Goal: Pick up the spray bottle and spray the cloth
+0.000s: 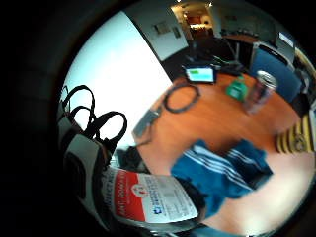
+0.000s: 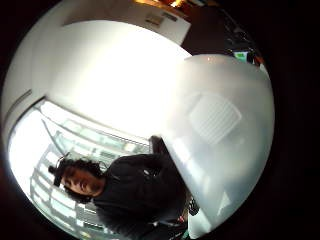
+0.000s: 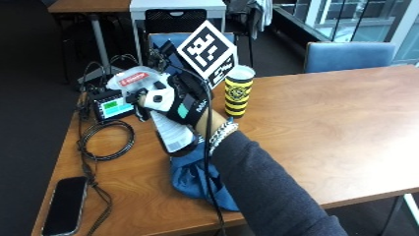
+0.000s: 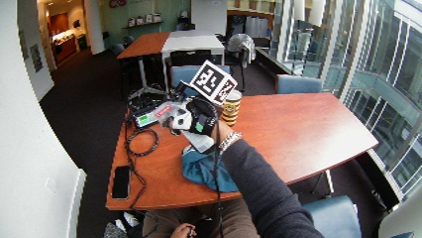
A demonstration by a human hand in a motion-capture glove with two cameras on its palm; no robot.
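Right hand [image 3: 175, 101] clamped on the lifted bottle [image 3: 171, 132], cloth [image 3: 196, 179] just below (pickup done); spraying remains.

The cloth [image 3: 196, 179] lies on the table [image 3: 327, 128] – can [image 3: 239, 91] behind it (phone [image 3: 65, 199] at its left).

No words legible anywhere I look. Spray bottle [image 3: 171, 129] in my right hand [image 3: 171, 101] has a red & white label w/ print too blurred to read. Yellow-black can [image 3: 238, 91] shows a round emblem, also unreadable.
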